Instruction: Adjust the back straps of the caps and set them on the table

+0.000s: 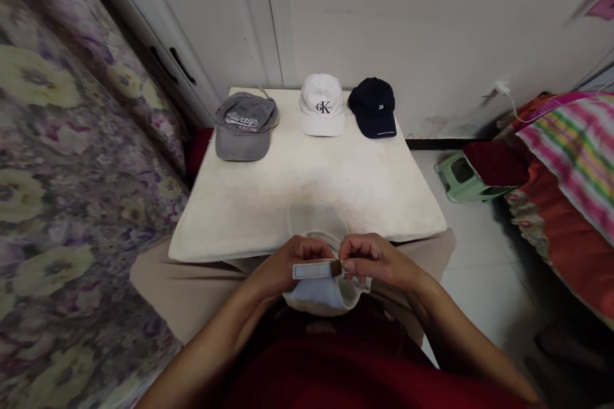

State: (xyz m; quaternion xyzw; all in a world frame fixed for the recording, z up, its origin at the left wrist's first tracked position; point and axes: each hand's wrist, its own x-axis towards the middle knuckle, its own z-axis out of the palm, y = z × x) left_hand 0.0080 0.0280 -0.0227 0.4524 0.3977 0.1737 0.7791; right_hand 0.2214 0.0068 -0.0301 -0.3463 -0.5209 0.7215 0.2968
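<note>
A pale blue and off-white cap (319, 297) lies upturned in my lap at the table's near edge, its brim pointing away from me. My left hand (297, 260) pinches the cap's back strap (313, 270) from the left. From the right, my right hand (367, 257) grips the strap end beside a brown buckle-like piece (336, 268). Both hands are closed and nearly touching. On the far part of the table stand a grey cap (244, 134), a white cap (323, 105) and a navy cap (373, 108).
The cream-covered table (307, 172) stands against a wall and a white cabinet door (211, 13). A floral curtain (71, 204) hangs at left. At right are a green stool (453, 169) with a dark red cushion and a bed with a striped cover (575, 153).
</note>
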